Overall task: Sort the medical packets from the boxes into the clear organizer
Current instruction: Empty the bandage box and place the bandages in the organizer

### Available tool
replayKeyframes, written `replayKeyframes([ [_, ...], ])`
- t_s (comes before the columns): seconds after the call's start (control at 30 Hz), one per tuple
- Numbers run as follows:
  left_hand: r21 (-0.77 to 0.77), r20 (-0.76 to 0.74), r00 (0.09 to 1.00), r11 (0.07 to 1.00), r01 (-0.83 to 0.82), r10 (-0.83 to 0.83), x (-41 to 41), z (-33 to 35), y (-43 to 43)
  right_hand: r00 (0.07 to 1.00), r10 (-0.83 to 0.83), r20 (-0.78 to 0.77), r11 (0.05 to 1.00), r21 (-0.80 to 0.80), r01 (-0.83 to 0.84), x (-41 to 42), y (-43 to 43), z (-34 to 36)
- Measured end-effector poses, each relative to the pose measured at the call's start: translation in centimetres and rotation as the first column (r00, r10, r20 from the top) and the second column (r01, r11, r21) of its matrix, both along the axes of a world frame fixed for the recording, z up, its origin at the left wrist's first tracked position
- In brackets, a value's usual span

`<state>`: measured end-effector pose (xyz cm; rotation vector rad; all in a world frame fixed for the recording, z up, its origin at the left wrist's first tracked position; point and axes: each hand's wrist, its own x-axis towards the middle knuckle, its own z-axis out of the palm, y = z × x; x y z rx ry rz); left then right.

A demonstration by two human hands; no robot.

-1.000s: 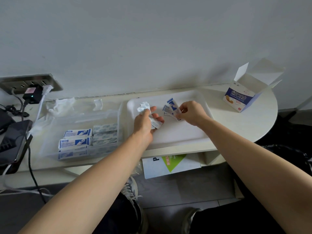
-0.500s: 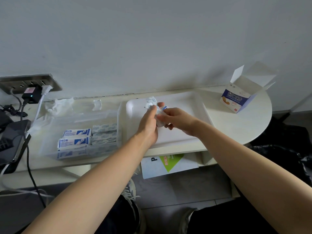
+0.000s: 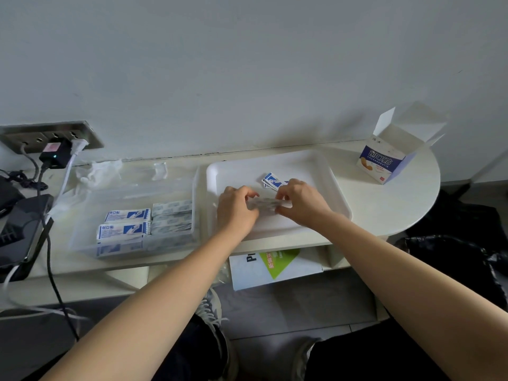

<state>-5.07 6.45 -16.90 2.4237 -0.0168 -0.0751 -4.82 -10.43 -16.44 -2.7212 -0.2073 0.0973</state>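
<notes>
My left hand (image 3: 237, 207) and my right hand (image 3: 301, 202) both grip a small stack of pale grey-printed packets (image 3: 263, 204) low over the white tray (image 3: 327, 188). A few blue-and-white packets (image 3: 272, 181) lie on the tray just beyond my right hand. The clear organizer (image 3: 90, 213) stands left of the tray; it holds blue-and-white packets (image 3: 123, 224) in its left part and grey-printed packets (image 3: 171, 217) in its right part. An open blue-and-white box (image 3: 384, 163) stands on the table at the far right.
A wall socket strip with a plugged black adapter (image 3: 53, 155) and cables sits at the back left. A dark device (image 3: 16, 232) lies at the left edge. Crumpled clear wrapping (image 3: 96, 171) lies behind the organizer. A white-and-green booklet (image 3: 275, 266) rests on the shelf below.
My hands came together, then lowered onto the tray with the grey packets stretched between them. The blue-and-white packets that my right hand held now lie on the tray.
</notes>
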Motion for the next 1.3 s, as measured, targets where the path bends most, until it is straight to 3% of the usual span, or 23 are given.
replayKeyframes([
  [0.1, 0.090, -0.045, 0.998, 0.995, 0.039, -0.035, -0.2, 0.0, 0.2, 0.998, -0.059, -0.034, 0.992, 0.107, 0.062, -0.3, -0.6, -0.2],
  [0.2, 0.059, -0.048, 0.998, 0.998, 0.038, -0.035, -0.4, 0.2, 0.2, 0.991, -0.123, -0.059, 0.965, 0.225, 0.133, -0.4, -1.2, -0.3],
  [0.37, 0.003, -0.027, 0.994, 0.995, 0.102, -0.102, -0.4, 0.4, -0.4, 0.991, -0.080, -0.106, 0.925, 0.364, 0.114, -0.5, -1.1, 0.1],
  [0.9, -0.111, -0.008, 0.997, 0.991, 0.075, -0.077, 0.0, -0.4, -0.3, 0.990, -0.064, -0.128, 0.933, 0.345, 0.104, -0.3, -1.3, -0.4],
  [1.17, 0.001, -0.039, 0.994, 0.995, 0.100, -0.100, -0.3, -0.5, 0.2, 0.986, -0.073, -0.150, 0.936, 0.330, 0.120, -0.5, -0.9, -0.5],
  [1.3, -0.020, -0.057, 0.993, 0.995, 0.098, -0.099, -0.5, 0.4, -0.1, 0.984, -0.089, -0.155, 0.888, 0.436, 0.149, -0.7, -0.8, 0.4],
])
